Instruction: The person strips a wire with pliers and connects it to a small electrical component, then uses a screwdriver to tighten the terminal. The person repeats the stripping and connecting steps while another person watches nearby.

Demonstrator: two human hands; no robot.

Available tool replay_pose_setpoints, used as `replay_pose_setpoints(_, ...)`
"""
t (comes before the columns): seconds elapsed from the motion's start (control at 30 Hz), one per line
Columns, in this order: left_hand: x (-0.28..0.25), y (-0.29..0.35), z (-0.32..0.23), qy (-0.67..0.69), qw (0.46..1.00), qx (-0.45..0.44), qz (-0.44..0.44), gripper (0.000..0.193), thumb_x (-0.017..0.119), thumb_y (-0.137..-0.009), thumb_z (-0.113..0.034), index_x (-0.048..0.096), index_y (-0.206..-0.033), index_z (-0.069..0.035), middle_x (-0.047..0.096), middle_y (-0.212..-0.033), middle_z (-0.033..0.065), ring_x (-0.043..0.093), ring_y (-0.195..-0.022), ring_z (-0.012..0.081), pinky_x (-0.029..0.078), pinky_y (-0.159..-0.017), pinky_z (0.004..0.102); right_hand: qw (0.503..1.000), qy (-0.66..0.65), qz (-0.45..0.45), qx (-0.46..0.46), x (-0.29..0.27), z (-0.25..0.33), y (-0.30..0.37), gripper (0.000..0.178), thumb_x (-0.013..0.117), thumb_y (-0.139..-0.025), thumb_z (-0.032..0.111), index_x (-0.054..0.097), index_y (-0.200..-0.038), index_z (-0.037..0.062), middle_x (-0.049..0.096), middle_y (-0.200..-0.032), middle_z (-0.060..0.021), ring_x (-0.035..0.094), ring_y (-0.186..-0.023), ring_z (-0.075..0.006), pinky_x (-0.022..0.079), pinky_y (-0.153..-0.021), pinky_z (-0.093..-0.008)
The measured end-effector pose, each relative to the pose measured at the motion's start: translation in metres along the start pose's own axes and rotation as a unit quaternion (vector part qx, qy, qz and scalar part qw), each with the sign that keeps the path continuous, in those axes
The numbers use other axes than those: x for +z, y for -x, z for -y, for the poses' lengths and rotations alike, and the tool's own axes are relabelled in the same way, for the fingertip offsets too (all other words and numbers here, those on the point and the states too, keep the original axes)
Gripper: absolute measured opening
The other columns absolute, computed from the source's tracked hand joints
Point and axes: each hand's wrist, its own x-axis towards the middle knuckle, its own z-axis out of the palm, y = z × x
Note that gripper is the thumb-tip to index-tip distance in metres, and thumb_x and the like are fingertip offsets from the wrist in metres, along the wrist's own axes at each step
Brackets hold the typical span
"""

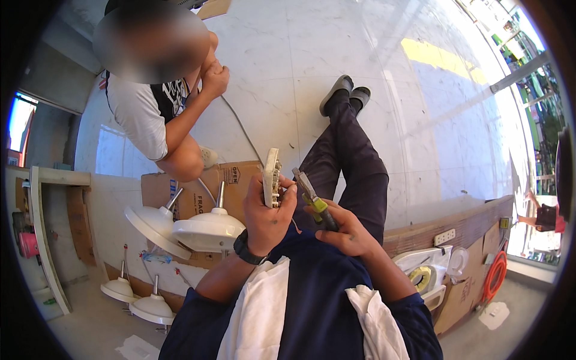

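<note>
My left hand [269,223] is wrapped around a narrow off-white casing [272,174], held upright with metal parts showing along its right side; it looks like an opened extension socket. A grey cable [241,125] runs over the floor up to the casing's far end. Thin wire ends show near my left fingertips, too small to make out well. Just to the right, my right hand [345,231] grips a pair of pliers [314,201] with green and black handles. The metal jaws point toward the casing, close to my left fingers, apparently without touching them.
White dome-shaped lamps [207,231] stand on cardboard [237,175] at my left, with others [153,309] lower down. A person [174,129] sits at the far left. To my right lie a white multi-outlet socket [444,237], tape roll [420,277] and orange cable coil [494,276].
</note>
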Motion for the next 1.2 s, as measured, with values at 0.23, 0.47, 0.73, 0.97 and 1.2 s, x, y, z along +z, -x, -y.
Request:
replay_pose_setpoints(0.23, -0.002, 0.0, 0.003, -0.028, 1.0, -0.001, 0.009, 0.024, 0.078, -0.093, 0.001, 0.061, -0.109, -0.003, 0.073, -0.089, 0.0037, 0.066, -0.073, 0.0067, 0.055, -0.067, 0.0255, 0.999, 0.037, -0.001, 0.006, -0.002, -0.001, -0.007, 0.04, 0.075, -0.088, 0.008, 0.071, -0.127, -0.0002, 0.064, -0.132, -0.0165, 0.068, -0.115, -0.032, 0.052, -0.102, -0.0415)
replay_pose_setpoints(0.47, -0.008, -0.002, 0.001, -0.054, 0.998, 0.009, 0.005, 0.024, 0.078, -0.092, 0.001, 0.062, -0.11, -0.003, 0.074, -0.089, 0.0044, 0.067, -0.073, 0.0079, 0.055, -0.067, 0.0261, 0.998, 0.065, -0.011, -0.01, -0.001, 0.0, -0.011, 0.026, 0.076, -0.09, 0.008, 0.073, -0.114, 0.0014, 0.064, -0.117, -0.0136, 0.069, -0.098, -0.0272, 0.055, -0.081, -0.0368)
replay_pose_setpoints(0.73, -0.007, -0.001, 0.003, -0.07, 0.997, 0.026, 0.002, 0.026, 0.078, -0.093, 0.001, 0.063, -0.114, -0.003, 0.074, -0.089, 0.0045, 0.068, -0.073, 0.0085, 0.056, -0.067, 0.0265, 0.994, 0.098, -0.037, -0.037, 0.003, -0.005, -0.015, 0.018, 0.08, -0.091, 0.011, 0.07, -0.099, -0.0011, 0.064, -0.103, -0.0131, 0.066, -0.083, -0.0271, 0.053, -0.07, -0.0378)
replay_pose_setpoints(0.97, 0.0, 0.0, 0.001, -0.038, 0.999, 0.004, -0.006, 0.024, 0.078, -0.093, 0.0, 0.062, -0.111, -0.003, 0.073, -0.089, 0.0034, 0.068, -0.075, 0.0078, 0.055, -0.069, 0.0261, 0.984, 0.139, -0.099, -0.045, 0.014, -0.011, -0.019, 0.03, 0.085, -0.093, 0.019, 0.064, -0.086, -0.0016, 0.058, -0.079, -0.0106, 0.058, -0.067, -0.0243, 0.047, -0.064, -0.04)
replay_pose_setpoints(1.2, 0.006, -0.003, 0.0, -0.019, 1.0, 0.002, -0.017, 0.022, 0.078, -0.093, 0.001, 0.063, -0.109, -0.004, 0.072, -0.088, 0.0027, 0.069, -0.075, 0.0081, 0.057, -0.071, 0.0263, 0.992, 0.113, -0.05, 0.014, 0.005, -0.012, -0.02, 0.024, 0.079, -0.097, 0.018, 0.068, -0.094, -0.0033, 0.063, -0.082, -0.0111, 0.061, -0.07, -0.0246, 0.05, -0.067, -0.038)
